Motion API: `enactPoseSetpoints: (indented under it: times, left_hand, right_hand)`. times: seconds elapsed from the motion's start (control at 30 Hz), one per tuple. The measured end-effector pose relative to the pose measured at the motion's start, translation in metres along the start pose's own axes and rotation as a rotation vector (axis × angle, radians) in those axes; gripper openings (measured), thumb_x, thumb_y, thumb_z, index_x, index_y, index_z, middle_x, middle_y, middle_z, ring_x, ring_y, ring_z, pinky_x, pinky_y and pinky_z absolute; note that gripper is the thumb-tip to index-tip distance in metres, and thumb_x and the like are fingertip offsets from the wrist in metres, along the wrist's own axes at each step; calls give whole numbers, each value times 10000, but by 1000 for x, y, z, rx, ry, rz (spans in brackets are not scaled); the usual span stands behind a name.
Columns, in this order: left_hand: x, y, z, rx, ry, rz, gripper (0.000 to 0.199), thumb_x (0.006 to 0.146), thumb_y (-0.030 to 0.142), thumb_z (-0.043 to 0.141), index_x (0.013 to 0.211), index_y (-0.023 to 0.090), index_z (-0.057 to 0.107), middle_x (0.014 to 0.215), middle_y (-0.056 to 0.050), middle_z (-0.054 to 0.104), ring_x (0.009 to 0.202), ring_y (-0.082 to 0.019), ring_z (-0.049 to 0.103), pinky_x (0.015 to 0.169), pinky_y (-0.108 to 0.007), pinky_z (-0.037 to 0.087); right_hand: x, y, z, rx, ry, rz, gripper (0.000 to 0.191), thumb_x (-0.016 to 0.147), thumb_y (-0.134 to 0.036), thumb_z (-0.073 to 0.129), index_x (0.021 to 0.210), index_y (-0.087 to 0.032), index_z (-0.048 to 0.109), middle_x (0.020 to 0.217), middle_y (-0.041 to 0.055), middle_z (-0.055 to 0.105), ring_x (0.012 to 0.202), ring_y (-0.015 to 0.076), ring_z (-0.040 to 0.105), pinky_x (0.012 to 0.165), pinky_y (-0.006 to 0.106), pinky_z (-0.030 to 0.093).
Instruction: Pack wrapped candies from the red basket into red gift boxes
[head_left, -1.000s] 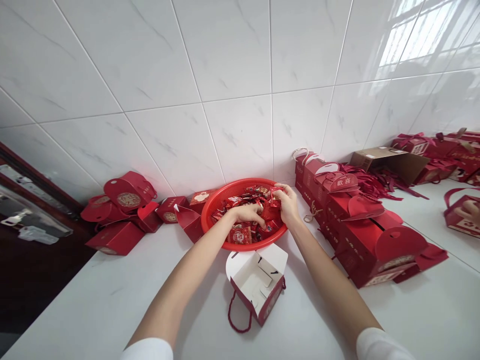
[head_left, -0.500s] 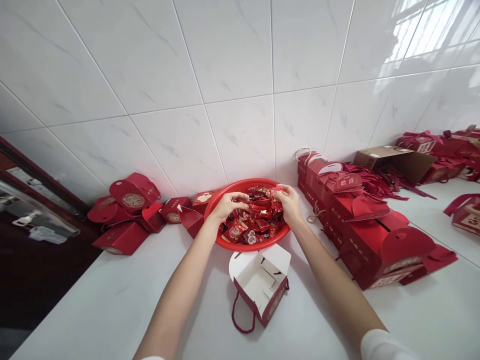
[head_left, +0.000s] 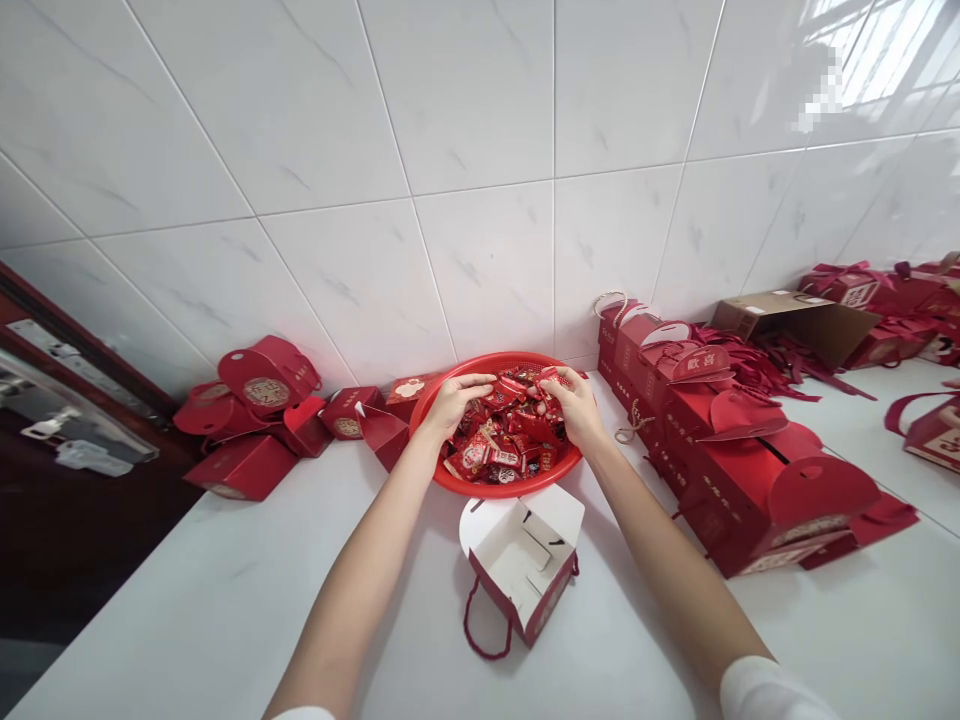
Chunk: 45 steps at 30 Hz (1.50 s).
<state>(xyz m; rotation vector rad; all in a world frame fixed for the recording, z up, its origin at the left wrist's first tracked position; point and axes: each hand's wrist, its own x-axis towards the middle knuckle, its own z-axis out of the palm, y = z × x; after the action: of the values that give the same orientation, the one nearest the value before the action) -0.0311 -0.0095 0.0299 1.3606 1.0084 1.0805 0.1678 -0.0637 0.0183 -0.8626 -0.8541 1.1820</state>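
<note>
A red plastic basket [head_left: 501, 490] full of wrapped candies [head_left: 517, 425] stands against the wall. Over its left side is my left hand [head_left: 456, 402], fingers apart above the candies, nothing seen in them. My right hand [head_left: 574, 405] is at the basket's right side, its thumb and fingers pinched on a red candy packet [head_left: 551, 378]. In front of the basket, an open gift box [head_left: 525, 565] shows its white inside, with a dark red cord handle lying to its left.
Closed red boxes [head_left: 262, 400] are piled at the left, near a dark door [head_left: 67, 480]. A long row of red boxes [head_left: 720, 460] runs along the right. Behind it are ribbons, an open brown carton [head_left: 795, 320] and more red boxes.
The candies between my hands have shifted and lie differently. My right hand's fingers have curled in lower over the candies. The view has tilted slightly.
</note>
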Motion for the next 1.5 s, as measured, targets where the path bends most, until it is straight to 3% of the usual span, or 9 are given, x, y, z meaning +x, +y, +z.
enactPoseSetpoints:
  times: [0.3,0.57,0.7,0.8,1.0,1.17,1.3,1.4,1.5]
  left_hand:
    - [-3,2,6,-129,-3,45,315,498,274,888,778,173,786,815,-35,772,786,-193,692,835,-339,533]
    - [-3,0,8,-32,-89,21,379,568,387,893,840,167,747,774,-1,736,639,-147,661,648,-279,538]
    - [-2,-4,10,65,-203,64,396,597,420,887,854,154,747,782,-19,749,636,-150,667,693,-303,557]
    - [-3,-6,12,133,-261,96,407,614,438,877,860,143,743,729,-27,739,619,-163,669,681,-315,558]
    - [-5,-4,11,186,-263,101,387,698,455,799,924,154,709,785,-39,756,660,-190,702,728,-352,582]
    - [-12,-3,3,500,-414,85,248,708,337,744,894,174,736,880,-57,773,835,-228,715,816,-341,561]
    - [-21,-8,-2,850,-598,25,388,633,237,780,1019,200,766,1035,-57,772,955,-256,702,840,-312,530]
    - [-26,-11,-1,1053,-621,54,395,629,220,797,1024,209,786,1097,-63,759,996,-275,689,865,-308,508]
    - [-27,-13,2,1064,-593,78,299,708,217,740,1003,212,790,1047,-49,776,958,-260,699,870,-307,508]
  right_hand:
    - [-3,-3,1,-60,-43,12,277,608,-346,727,792,-218,566,676,-30,677,457,102,504,460,244,385]
    - [-3,-2,2,-98,-154,25,398,554,-362,848,802,-207,577,737,-29,666,579,124,567,558,263,457]
    - [-3,2,1,-107,-266,-16,441,554,-365,881,845,-206,591,814,-20,681,721,154,610,692,293,503]
    - [-1,4,-1,-153,-302,-8,440,524,-324,884,816,-205,578,745,-43,649,678,144,575,676,290,488]
    - [1,7,-2,-185,-244,-86,314,560,-254,775,775,-212,550,712,-56,618,669,140,553,661,276,451]
    - [1,5,-3,-198,-113,-78,235,573,-244,692,754,-210,548,699,-42,621,639,138,545,624,269,439]
    - [0,4,-2,-208,-115,-65,239,551,-241,678,738,-213,533,643,-57,588,552,119,498,546,258,405]
    - [0,5,-2,-218,-116,-61,260,543,-244,694,726,-216,510,620,-64,568,527,113,490,532,257,398]
    - [0,6,-2,-238,-111,-70,304,554,-280,734,728,-220,493,618,-69,556,519,110,491,531,257,403]
